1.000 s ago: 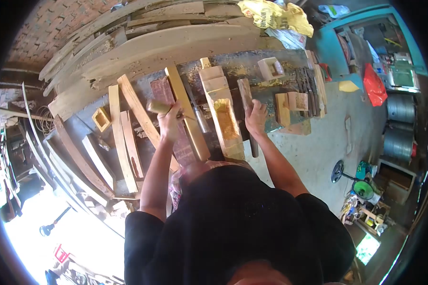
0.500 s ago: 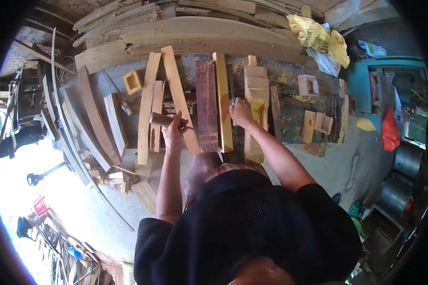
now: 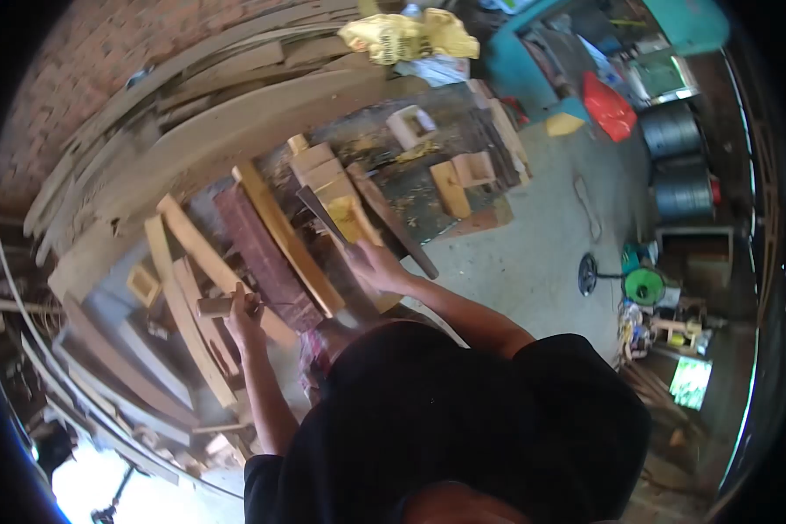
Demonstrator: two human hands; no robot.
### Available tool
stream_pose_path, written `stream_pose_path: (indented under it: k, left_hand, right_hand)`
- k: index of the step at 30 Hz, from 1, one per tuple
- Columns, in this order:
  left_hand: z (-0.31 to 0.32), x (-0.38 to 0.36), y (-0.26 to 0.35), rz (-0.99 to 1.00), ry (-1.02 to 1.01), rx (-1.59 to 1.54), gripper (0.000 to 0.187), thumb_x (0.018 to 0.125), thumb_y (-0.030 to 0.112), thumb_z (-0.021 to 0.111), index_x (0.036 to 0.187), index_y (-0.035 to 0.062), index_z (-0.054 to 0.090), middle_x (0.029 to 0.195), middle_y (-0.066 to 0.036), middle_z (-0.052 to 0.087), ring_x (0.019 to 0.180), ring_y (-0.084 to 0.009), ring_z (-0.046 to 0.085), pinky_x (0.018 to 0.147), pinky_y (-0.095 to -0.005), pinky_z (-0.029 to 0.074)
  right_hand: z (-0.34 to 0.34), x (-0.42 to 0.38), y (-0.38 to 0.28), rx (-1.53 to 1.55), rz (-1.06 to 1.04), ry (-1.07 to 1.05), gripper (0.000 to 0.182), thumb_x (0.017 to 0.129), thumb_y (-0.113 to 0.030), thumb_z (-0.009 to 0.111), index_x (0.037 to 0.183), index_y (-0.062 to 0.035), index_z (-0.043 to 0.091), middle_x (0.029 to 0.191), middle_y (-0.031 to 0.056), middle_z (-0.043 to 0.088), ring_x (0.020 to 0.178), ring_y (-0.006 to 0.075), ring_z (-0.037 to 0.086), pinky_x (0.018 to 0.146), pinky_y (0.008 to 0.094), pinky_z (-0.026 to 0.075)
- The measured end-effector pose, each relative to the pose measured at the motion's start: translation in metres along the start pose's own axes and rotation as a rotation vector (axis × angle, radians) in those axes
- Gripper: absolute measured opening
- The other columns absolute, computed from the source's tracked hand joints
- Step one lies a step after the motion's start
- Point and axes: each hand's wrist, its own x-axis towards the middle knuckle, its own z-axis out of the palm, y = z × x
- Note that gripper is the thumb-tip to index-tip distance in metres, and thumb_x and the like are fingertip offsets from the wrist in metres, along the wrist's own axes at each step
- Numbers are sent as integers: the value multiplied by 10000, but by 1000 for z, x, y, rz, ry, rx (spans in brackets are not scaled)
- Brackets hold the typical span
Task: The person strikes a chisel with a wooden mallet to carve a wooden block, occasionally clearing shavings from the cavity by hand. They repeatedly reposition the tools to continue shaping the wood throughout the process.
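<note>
A wooden mallet (image 3: 215, 307) with a cylindrical head is in my left hand (image 3: 246, 316), fingers wrapped round it, over the light wooden strips on the left. My right hand (image 3: 375, 266) is closed on the near end of a long dark flat tool (image 3: 321, 213), which lies over a light wood block (image 3: 330, 179) with a yellow patch of shavings. Between my hands are a reddish-brown plank (image 3: 266, 258) and a yellowish wood strip (image 3: 288, 240), side by side.
Small hollow wooden boxes (image 3: 410, 127) sit at the bench's far right. Long boards (image 3: 201, 144) are stacked behind, with a yellow sack (image 3: 409, 37) on them. A green fan (image 3: 644, 286), metal drums (image 3: 672, 131) and a red bag (image 3: 609, 106) are on the right.
The head view has turned, so the bench appears slanted and more of the right side shows. The dark tool now shows more clearly, slanting across the block. My left hand still holds the mallet.
</note>
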Motion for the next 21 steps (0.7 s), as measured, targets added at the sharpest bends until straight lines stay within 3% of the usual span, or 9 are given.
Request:
stream_pose_path:
  k: [3, 5, 8, 12, 16, 18, 20, 21]
  left_hand:
    - [31, 9, 4, 3, -90, 60, 169, 866, 189, 698, 846, 165, 533, 740, 11, 565, 669, -112, 589, 564, -235, 461]
    - [45, 19, -1, 9, -149, 84, 163, 868, 182, 694, 845, 166, 533, 740, 11, 566, 660, -110, 586, 554, -227, 464]
    - [79, 15, -10, 82, -234, 52, 149, 868, 166, 691, 852, 161, 542, 721, 11, 562, 639, -106, 583, 539, -217, 473]
    - [108, -2, -37, 95, -229, 133, 77, 883, 127, 654, 888, 142, 578, 727, -9, 594, 648, -140, 623, 513, -222, 478]
    - [137, -38, -66, 42, -189, 116, 179, 867, 184, 713, 901, 161, 538, 718, 12, 552, 649, -124, 590, 547, -227, 459]
    - [148, -53, -77, 8, -183, 214, 192, 861, 199, 727, 894, 167, 540, 732, 17, 557, 666, -118, 592, 549, -222, 450]
    - [157, -69, -86, 37, -181, 214, 202, 854, 218, 738, 884, 169, 544, 735, 16, 563, 680, -114, 602, 549, -220, 456]
    - [162, -76, -89, 51, -160, 225, 181, 864, 198, 721, 900, 175, 544, 732, 14, 577, 675, -126, 619, 524, -227, 462]
  right_hand:
    - [-55, -39, -5, -69, 34, 173, 330, 871, -220, 623, 1092, -39, 457, 734, 180, 593, 617, 356, 612, 550, 454, 453]
    - [-84, -61, 19, -12, 191, 196, 311, 868, -179, 631, 1091, -50, 457, 729, 172, 603, 622, 331, 625, 562, 412, 478]
    - [-134, -85, 55, -62, 203, 349, 291, 864, -181, 641, 1063, -47, 476, 740, 173, 617, 634, 326, 635, 573, 404, 488]
    - [-201, -105, 115, -119, 357, 458, 258, 856, -200, 662, 1012, -40, 532, 746, 163, 628, 664, 312, 646, 595, 397, 493]
    - [-263, -102, 165, -154, 452, 528, 268, 865, -239, 657, 1016, -36, 568, 723, 155, 628, 683, 320, 640, 635, 401, 492]
    - [-292, -88, 195, -167, 424, 502, 286, 865, -260, 659, 1031, -42, 577, 813, 173, 631, 741, 337, 638, 668, 428, 492]
    - [-311, -66, 234, -368, 302, 655, 287, 855, -266, 670, 1022, -47, 590, 929, 198, 602, 827, 367, 618, 713, 453, 489]
    - [-324, -52, 244, -366, 321, 635, 291, 851, -271, 673, 1025, -50, 596, 965, 206, 584, 869, 378, 603, 740, 464, 484]
